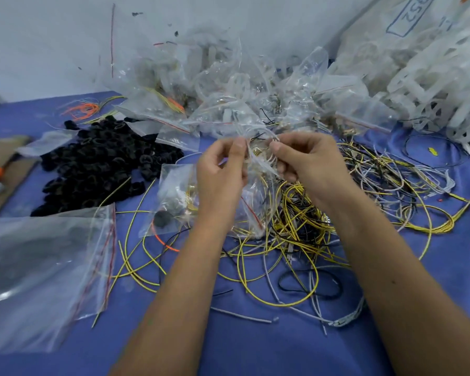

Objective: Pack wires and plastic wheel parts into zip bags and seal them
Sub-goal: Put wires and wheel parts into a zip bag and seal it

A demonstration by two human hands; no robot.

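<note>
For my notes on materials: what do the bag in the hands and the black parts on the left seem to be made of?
Bag: thin clear plastic film, glossy; it crinkles and shows the wires inside. Black parts: probably matte rubber or plastic rings; too blurred to be certain.

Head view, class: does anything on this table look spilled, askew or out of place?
Yes. Yellow wires sprawl loose and tangled over the blue table, and black wheel parts lie in an unbagged heap at left. Both hands pinch one zip bag.
</note>
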